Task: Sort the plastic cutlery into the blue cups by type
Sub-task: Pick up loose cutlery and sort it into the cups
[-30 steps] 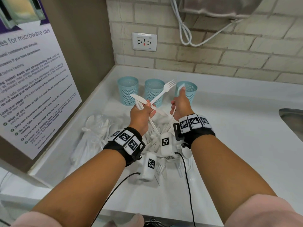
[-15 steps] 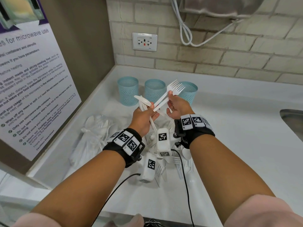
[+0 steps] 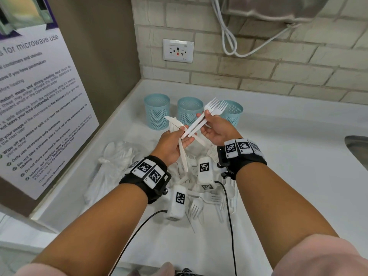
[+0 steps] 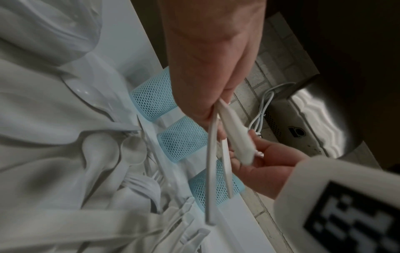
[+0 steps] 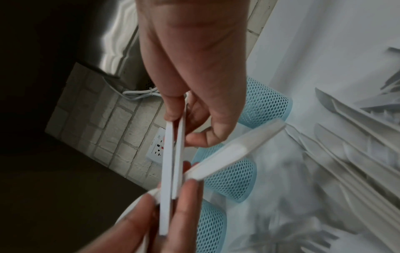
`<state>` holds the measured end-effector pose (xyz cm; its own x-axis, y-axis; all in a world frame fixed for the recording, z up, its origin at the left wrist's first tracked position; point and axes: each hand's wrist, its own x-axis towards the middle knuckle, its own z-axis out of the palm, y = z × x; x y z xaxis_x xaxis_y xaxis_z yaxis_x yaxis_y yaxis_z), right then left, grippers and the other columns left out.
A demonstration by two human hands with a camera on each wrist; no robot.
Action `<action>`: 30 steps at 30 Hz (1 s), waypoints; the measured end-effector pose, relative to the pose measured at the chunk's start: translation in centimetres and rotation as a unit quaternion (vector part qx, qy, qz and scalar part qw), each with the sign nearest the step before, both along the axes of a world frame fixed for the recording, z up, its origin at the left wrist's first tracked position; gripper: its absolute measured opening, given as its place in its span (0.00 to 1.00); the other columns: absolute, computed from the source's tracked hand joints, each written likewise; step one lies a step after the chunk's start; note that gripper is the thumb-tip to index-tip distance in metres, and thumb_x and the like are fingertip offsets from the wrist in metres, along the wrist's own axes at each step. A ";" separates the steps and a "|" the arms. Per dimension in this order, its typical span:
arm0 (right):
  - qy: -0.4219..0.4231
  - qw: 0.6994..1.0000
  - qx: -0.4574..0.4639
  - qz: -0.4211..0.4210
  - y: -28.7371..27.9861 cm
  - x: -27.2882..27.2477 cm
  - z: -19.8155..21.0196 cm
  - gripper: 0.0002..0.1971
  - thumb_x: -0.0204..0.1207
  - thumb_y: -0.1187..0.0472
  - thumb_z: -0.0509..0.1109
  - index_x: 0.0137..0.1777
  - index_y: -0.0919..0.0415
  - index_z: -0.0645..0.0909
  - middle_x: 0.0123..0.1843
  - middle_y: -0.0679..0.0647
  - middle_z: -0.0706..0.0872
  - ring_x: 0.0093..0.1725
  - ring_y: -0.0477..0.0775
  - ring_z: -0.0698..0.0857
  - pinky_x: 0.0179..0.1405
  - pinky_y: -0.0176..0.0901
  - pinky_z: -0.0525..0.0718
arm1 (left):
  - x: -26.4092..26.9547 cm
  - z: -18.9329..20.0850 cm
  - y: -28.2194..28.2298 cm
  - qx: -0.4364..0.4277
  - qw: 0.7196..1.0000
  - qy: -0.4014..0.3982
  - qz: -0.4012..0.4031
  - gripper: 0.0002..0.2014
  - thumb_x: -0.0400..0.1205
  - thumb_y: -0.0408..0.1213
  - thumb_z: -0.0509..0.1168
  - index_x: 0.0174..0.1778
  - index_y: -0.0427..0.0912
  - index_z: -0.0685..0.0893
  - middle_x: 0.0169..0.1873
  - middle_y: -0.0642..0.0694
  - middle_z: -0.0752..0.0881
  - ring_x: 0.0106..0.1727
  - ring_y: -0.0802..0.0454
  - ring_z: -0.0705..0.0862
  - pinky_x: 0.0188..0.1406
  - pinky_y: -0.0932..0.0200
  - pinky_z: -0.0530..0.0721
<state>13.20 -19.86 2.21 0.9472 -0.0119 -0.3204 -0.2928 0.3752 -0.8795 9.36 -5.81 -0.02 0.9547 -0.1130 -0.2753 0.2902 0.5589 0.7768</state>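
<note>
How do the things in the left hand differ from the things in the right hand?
The left hand grips knives, with plain flat blades; the right hand pinches two forks, with tines. The knives point left toward the left cup; the forks point up and right, in front of the right cup. Both are white plastic cutlery held above the pile.

Cups: three cups stand in a row at the back of the table [image 3: 278,156], before the brick wall [image 3: 258,76]: left cup [image 3: 157,111], middle cup [image 3: 189,110], right cup [image 3: 233,114].
Loose cutlery: pile [image 3: 207,198] on the table, before the cups, below both wrists.
Bag: bag [image 3: 111,168] on the table, left of the pile.
Hands: left hand [image 3: 173,144] and right hand [image 3: 216,129] above the pile, before the cups.
Forks: two forks [image 3: 201,119] between the hands, tines before the middle and right cups.
Socket: socket [image 3: 177,50] on the wall, behind the cups.
Poster: poster [image 3: 33,108] on the left side wall.
Sink: sink [image 3: 358,150] at the table's right edge.
</note>
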 end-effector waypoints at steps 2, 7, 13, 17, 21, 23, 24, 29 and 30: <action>0.002 1.000 0.020 0.002 -0.2 0.1 0.1 0.07 0.85 0.58 0.59 0.46 0.57 0.75 0.44 0.49 0.87 0.43 0.47 0.84 0.44 0.37 0.82 | 0.2 -0.1 0.2 0.009 1.000 0.009 0.004 0.07 0.86 0.30 0.57 0.47 0.32 0.80 0.42 0.39 0.85 0.42 0.48 0.87 0.47 0.55 0.89; -0.029 1.000 0.000 0.005 -0.4 1.6 1.6 0.07 0.84 0.65 0.58 0.46 0.64 0.76 0.43 0.53 0.86 0.51 0.54 0.84 0.55 0.49 0.84 | 1.2 -0.3 1.1 0.061 0.998 0.020 0.009 0.08 0.86 0.31 0.57 0.51 0.32 0.79 0.44 0.37 0.85 0.46 0.44 0.86 0.51 0.52 0.86; -0.148 0.976 0.053 -0.153 0.0 5.1 4.0 0.08 0.82 0.73 0.60 0.57 0.67 0.75 0.40 0.57 0.84 0.40 0.51 0.85 0.48 0.45 0.86 | 2.9 0.7 2.0 0.084 0.996 -0.001 0.014 0.07 0.87 0.33 0.56 0.50 0.36 0.78 0.46 0.38 0.87 0.46 0.44 0.87 0.49 0.52 0.87; -0.190 0.966 -0.025 -0.171 0.9 6.3 3.6 0.10 0.80 0.75 0.62 0.44 0.60 0.78 0.39 0.57 0.86 0.42 0.53 0.84 0.62 0.55 0.80 | 4.1 1.4 2.4 0.104 0.994 -0.009 0.014 0.06 0.87 0.33 0.56 0.50 0.37 0.78 0.44 0.40 0.87 0.44 0.46 0.87 0.48 0.53 0.86; -0.168 0.963 -0.130 -0.165 1.5 7.5 1.6 0.03 0.78 0.72 0.66 0.44 0.65 0.79 0.46 0.70 0.86 0.49 0.61 0.85 0.60 0.57 0.81 | 4.9 1.6 2.8 0.131 0.991 -0.005 0.012 0.07 0.87 0.35 0.56 0.50 0.39 0.78 0.42 0.43 0.87 0.43 0.47 0.87 0.48 0.53 0.85; -0.143 0.960 -0.183 -0.156 1.9 7.8 1.3 0.05 0.77 0.69 0.68 0.40 0.63 0.77 0.49 0.77 0.84 0.51 0.67 0.87 0.61 0.60 0.83 | 5.1 1.6 2.9 0.138 0.990 -0.003 0.010 0.07 0.87 0.35 0.56 0.53 0.39 0.78 0.42 0.43 0.88 0.42 0.47 0.87 0.47 0.53 0.86; -0.133 0.957 -0.215 -0.145 1.9 8.1 1.1 0.10 0.78 0.66 0.68 0.36 0.59 0.74 0.44 0.72 0.84 0.47 0.64 0.87 0.59 0.54 0.85 | 5.1 1.5 2.9 0.137 0.991 -0.002 0.009 0.06 0.87 0.35 0.57 0.52 0.39 0.78 0.42 0.43 0.88 0.42 0.47 0.88 0.47 0.53 0.86; -0.123 0.940 -0.302 -0.099 1.7 8.7 0.8 0.11 0.80 0.61 0.67 0.36 0.53 0.73 0.35 0.48 0.78 0.38 0.49 0.80 0.45 0.28 0.84 | 5.1 1.3 3.2 0.131 0.991 0.002 0.005 0.08 0.86 0.35 0.58 0.57 0.37 0.78 0.43 0.43 0.88 0.43 0.47 0.88 0.49 0.52 0.86; -0.124 0.939 -0.306 -0.094 1.9 8.6 1.1 0.05 0.80 0.63 0.66 0.42 0.57 0.77 0.39 0.50 0.81 0.40 0.50 0.81 0.44 0.24 0.82 | 5.1 1.3 3.3 0.131 0.991 0.004 0.006 0.08 0.86 0.35 0.58 0.57 0.37 0.79 0.44 0.43 0.88 0.43 0.47 0.88 0.48 0.52 0.86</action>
<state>21.77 -18.00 3.30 0.9543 -0.2973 0.0315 -0.0296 -0.1988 -0.9796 14.46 -2.55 1.26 0.9530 -0.0258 -0.3019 0.2923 0.3408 0.8935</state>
